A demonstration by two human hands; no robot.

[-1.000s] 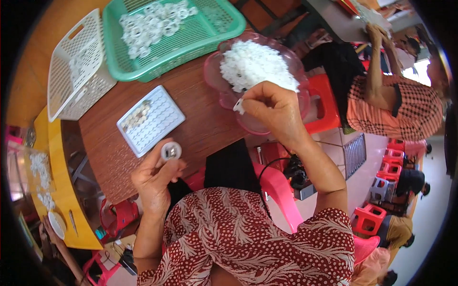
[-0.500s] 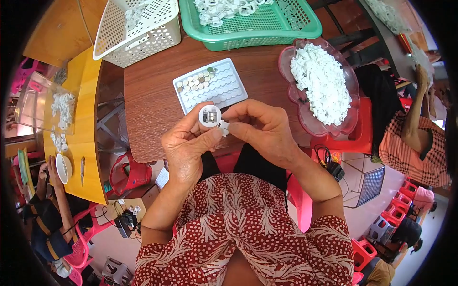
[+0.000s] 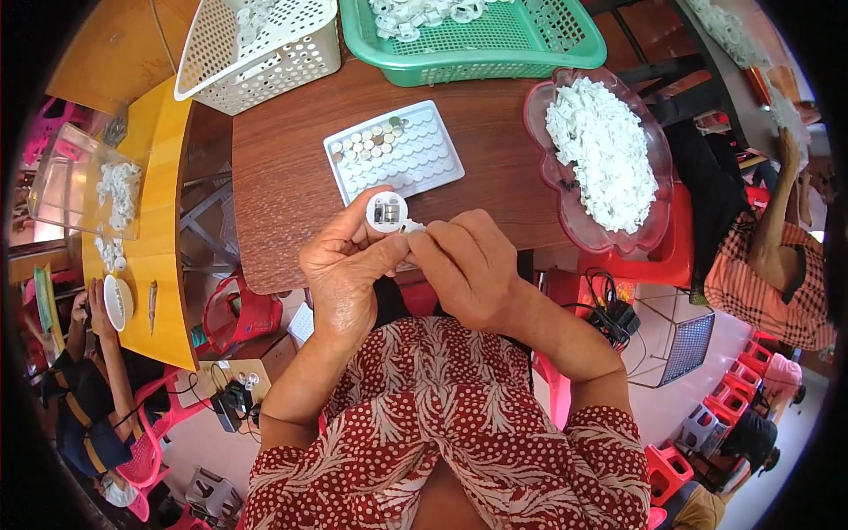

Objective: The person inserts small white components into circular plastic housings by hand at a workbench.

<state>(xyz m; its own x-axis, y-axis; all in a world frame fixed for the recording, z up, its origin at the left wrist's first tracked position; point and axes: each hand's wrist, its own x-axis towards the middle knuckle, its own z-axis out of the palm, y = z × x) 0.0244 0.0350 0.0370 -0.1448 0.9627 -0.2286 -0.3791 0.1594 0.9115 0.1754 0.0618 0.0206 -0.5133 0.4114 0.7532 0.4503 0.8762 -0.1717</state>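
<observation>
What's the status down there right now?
Left hand grips small round white plastic part. Right hand pinches tiny white piece beside it. Nothing in the way.

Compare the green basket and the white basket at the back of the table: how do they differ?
Colour: the green basket is green, the white basket white. Shape: the green basket is wide and shallow, the white basket narrower with taller walls. Pose: the green basket sits flat, the white basket looks tilted, overhanging the brown table edge. Fill: white parts heap in the green basket; fewer show in the white one. Both are perforated plastic.
</observation>
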